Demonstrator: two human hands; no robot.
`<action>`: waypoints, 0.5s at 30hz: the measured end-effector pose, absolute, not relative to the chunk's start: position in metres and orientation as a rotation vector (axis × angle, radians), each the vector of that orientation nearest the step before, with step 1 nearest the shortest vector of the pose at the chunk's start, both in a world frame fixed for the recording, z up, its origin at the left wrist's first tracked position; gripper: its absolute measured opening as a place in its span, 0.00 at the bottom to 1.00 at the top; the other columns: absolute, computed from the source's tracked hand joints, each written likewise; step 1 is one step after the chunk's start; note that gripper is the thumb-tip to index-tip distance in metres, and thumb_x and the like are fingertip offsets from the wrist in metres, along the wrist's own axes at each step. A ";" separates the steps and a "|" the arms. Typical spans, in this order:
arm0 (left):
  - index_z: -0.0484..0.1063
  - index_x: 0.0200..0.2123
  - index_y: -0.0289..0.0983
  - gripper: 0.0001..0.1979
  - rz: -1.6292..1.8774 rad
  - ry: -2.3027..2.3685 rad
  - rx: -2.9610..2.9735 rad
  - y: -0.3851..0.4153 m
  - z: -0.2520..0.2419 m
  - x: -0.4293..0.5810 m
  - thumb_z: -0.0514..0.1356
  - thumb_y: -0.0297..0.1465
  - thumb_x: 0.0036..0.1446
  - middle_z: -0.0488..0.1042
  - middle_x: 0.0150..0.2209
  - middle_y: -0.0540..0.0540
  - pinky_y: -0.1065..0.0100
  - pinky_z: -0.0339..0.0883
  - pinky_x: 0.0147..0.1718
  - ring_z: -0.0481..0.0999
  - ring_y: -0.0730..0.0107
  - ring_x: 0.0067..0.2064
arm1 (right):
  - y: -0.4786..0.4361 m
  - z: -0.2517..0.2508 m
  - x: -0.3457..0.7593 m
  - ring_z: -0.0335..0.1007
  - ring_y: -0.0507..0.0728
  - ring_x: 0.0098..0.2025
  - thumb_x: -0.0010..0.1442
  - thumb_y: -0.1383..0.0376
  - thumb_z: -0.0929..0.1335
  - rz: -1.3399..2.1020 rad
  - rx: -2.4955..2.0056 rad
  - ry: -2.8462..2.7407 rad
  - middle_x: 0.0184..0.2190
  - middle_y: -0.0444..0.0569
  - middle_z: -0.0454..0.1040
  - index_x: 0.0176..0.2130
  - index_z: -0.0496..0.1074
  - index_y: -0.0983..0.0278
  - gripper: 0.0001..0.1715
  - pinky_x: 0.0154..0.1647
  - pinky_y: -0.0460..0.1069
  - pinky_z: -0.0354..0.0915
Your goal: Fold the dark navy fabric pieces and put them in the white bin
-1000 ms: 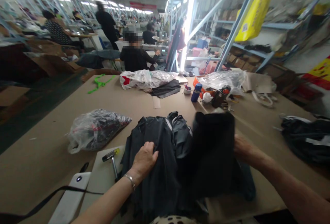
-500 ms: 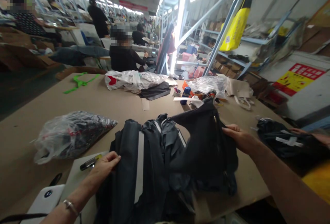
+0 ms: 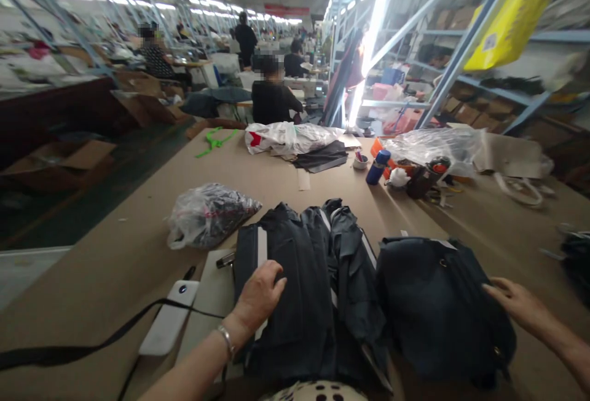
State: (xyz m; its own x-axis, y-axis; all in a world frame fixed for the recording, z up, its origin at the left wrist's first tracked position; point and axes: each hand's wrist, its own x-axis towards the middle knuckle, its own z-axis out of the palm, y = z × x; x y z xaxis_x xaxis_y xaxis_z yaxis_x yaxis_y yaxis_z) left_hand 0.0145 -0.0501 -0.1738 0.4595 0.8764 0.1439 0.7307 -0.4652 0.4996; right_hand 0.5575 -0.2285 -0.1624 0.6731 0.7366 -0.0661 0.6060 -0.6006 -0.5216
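Observation:
My left hand point(image 3: 258, 293) rests over a pile of dark fabric pieces point(image 3: 295, 290), its fingers loosely bent and slightly apart, nothing visibly gripped. Under it runs a pale strip point(image 3: 262, 244) along the cloth. To the right lies a dark fabric bag point(image 3: 433, 309) with small metal zipper pulls. At the bag's right edge, my right hand point(image 3: 516, 305) pinches the cloth, though the thumb's contact is partly hidden. More dark folded pieces with pale edging point(image 3: 353, 266) sit between the pile and the bag.
A white phone-like device point(image 3: 169, 321) with a black strap lies left of the pile. Beyond are a plastic-wrapped bundle point(image 3: 212, 213), a blue bottle point(image 3: 378, 167), a small cup point(image 3: 360, 161) and clear plastic point(image 3: 433, 149). People sit at machines behind the table point(image 3: 152, 204).
The bag, raised in my right hand before, now lies flat on the table. My left hand has let go of the fabric's left edge and moved over the pile. The view has turned left.

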 end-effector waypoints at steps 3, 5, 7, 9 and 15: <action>0.66 0.40 0.35 0.10 0.441 1.711 2.272 -0.047 -0.193 0.014 0.55 0.30 0.53 0.68 0.40 0.42 0.61 0.64 0.46 0.70 0.61 0.43 | -0.212 -0.189 0.533 0.74 0.65 0.33 0.42 0.51 0.66 0.433 -2.368 -1.150 0.34 0.62 0.76 0.33 0.74 0.61 0.21 0.34 0.57 0.68; 0.66 0.43 0.33 0.13 0.432 1.908 2.217 -0.043 -0.203 0.006 0.55 0.31 0.53 0.67 0.42 0.41 0.61 0.63 0.47 0.69 0.60 0.45 | -0.193 -0.192 0.483 0.74 0.64 0.36 0.46 0.50 0.64 0.545 -2.233 -1.246 0.35 0.56 0.76 0.38 0.73 0.61 0.24 0.38 0.57 0.68; 0.65 0.46 0.32 0.16 0.373 1.999 2.156 -0.038 -0.209 -0.005 0.54 0.31 0.53 0.67 0.43 0.40 0.61 0.62 0.48 0.68 0.59 0.46 | -0.172 -0.190 0.419 0.71 0.62 0.42 0.51 0.52 0.63 0.654 -2.023 -1.443 0.39 0.53 0.75 0.39 0.72 0.61 0.20 0.45 0.55 0.66; 0.64 0.47 0.31 0.17 0.263 2.017 2.080 -0.037 -0.210 -0.014 0.53 0.30 0.54 0.67 0.43 0.39 0.62 0.62 0.48 0.69 0.59 0.45 | -0.153 -0.186 0.352 0.69 0.59 0.45 0.56 0.58 0.61 0.800 -1.776 -1.658 0.40 0.52 0.74 0.37 0.72 0.61 0.15 0.49 0.53 0.63; 0.63 0.48 0.31 0.24 0.026 1.987 2.060 -0.044 -0.200 -0.010 0.56 0.40 0.51 0.65 0.44 0.35 0.59 0.64 0.42 0.70 0.52 0.45 | -0.111 -0.176 0.204 0.69 0.56 0.41 0.55 0.67 0.63 1.133 -1.370 -1.896 0.37 0.49 0.72 0.38 0.72 0.62 0.12 0.44 0.50 0.63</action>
